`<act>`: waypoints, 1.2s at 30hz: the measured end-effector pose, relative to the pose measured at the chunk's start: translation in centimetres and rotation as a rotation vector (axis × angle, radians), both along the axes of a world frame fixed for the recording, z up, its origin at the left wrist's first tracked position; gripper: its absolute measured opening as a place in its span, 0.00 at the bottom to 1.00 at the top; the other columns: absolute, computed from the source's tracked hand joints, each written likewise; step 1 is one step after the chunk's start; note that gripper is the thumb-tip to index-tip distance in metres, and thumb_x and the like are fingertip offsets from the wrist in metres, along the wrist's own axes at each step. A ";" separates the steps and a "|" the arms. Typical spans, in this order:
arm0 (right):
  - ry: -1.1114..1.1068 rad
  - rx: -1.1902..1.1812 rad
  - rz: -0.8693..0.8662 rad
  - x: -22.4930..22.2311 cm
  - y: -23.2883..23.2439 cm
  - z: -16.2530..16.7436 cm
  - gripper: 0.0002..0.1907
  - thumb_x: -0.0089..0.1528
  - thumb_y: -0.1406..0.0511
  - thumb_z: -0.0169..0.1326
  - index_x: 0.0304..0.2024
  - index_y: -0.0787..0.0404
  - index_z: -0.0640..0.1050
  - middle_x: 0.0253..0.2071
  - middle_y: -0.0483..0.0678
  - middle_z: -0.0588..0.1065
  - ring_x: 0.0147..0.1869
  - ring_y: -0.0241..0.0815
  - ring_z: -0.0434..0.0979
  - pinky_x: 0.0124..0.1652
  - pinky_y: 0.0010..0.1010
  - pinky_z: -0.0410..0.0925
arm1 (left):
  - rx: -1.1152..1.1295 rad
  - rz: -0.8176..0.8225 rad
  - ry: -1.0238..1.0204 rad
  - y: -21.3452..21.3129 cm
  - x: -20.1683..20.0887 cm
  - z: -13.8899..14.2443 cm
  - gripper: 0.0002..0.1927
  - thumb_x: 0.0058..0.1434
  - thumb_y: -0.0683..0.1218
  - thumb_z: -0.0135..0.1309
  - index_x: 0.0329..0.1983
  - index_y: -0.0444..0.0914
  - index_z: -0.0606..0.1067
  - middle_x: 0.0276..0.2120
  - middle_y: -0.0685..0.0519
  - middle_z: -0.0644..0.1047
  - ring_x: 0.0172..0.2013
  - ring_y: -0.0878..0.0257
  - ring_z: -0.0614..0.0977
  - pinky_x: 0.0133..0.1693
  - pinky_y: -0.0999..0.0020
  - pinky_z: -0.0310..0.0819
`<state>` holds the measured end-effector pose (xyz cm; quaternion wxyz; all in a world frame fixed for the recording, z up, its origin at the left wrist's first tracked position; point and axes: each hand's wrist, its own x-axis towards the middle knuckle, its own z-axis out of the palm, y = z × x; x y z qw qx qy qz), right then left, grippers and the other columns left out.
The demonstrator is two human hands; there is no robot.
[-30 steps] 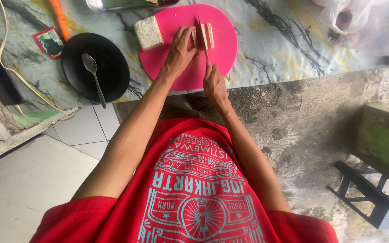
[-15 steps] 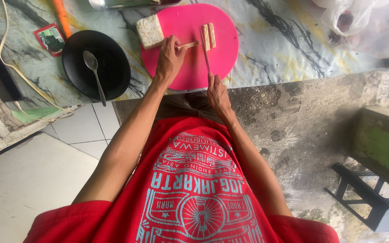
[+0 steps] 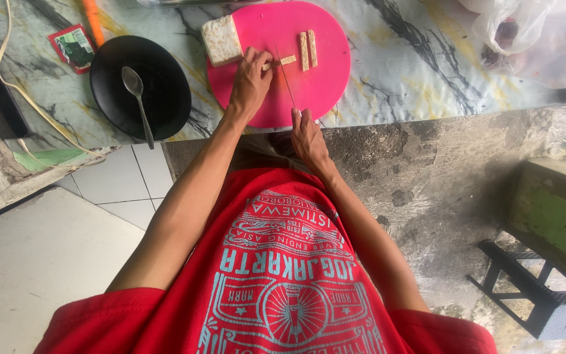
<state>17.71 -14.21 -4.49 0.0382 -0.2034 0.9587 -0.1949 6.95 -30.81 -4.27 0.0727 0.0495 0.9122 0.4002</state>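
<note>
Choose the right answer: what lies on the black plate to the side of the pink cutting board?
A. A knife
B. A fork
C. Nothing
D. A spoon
D: a metal spoon lies across the black plate, its bowl toward the plate's middle and its handle reaching to the rim.

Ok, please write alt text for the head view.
A left hand holds a tempeh strip on a pink cutting board while the right hand holds a knife. A black plate with spoon sits beside.
</note>
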 end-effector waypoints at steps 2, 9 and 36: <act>-0.093 0.060 0.003 0.0 0.0 -0.1 0.23 0.67 0.70 0.49 0.63 0.74 0.66 0.44 0.59 0.67 0.38 0.51 0.74 0.35 0.40 0.71 | -0.007 0.000 0.008 0.0 0.0 0.2 0.08 0.63 0.34 0.57 0.45 0.31 0.75 0.43 0.47 0.72 0.35 0.59 0.80 0.37 0.70 0.84; 0.660 0.733 0.209 0.4 0.8 -0.7 0.27 0.69 0.68 0.49 0.67 0.80 0.65 0.62 0.82 0.61 0.48 0.50 0.77 0.39 0.27 0.72 | -0.008 0.007 0.037 0.0 0.0 0.5 0.07 0.63 0.35 0.58 0.44 0.31 0.75 0.42 0.46 0.73 0.36 0.58 0.80 0.38 0.66 0.83; -0.134 -0.322 -0.290 0.5 5.1 -0.6 0.25 0.71 0.76 0.43 0.70 0.69 0.58 0.38 0.61 0.67 0.32 0.58 0.71 0.29 0.48 0.66 | -0.167 -0.163 0.244 2.8 0.0 -0.3 0.17 0.60 0.38 0.64 0.46 0.36 0.69 0.42 0.48 0.72 0.42 0.56 0.76 0.49 0.62 0.80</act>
